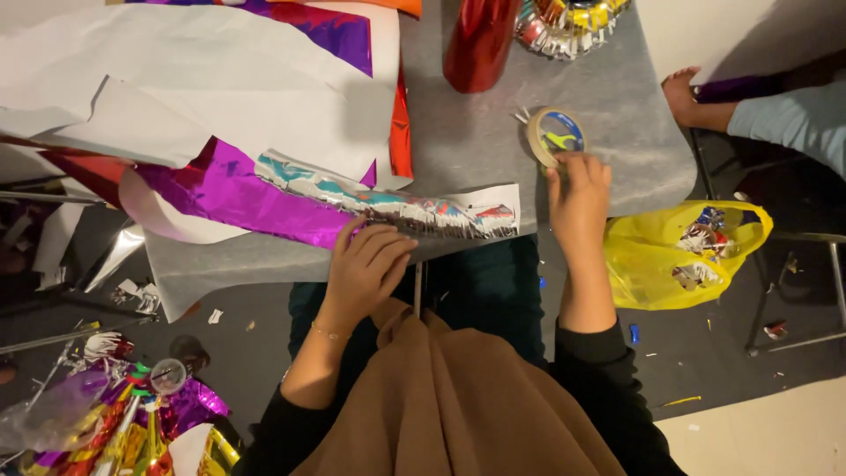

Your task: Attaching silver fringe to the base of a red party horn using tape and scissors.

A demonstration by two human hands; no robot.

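My left hand (368, 264) rests flat on the near end of a long strip of torn multicoloured foil (414, 207) stuck on white paper, fingers pressing it onto the grey table (467, 132). My right hand (579, 198) reaches forward and grips the near rim of a roll of beige masking tape (553, 134) that stands on edge on the table. A sheet of purple foil (238, 198) lies under and to the left of the strip.
White paper sheets (176, 79) cover the table's left. A red foil roll (480, 40) and a foil wreath (568, 22) sit at the far edge. A yellow plastic bag (683, 256) of scraps hangs at right. Another person's foot (680, 92) shows beyond it. Foil scraps (115, 414) litter the floor at left.
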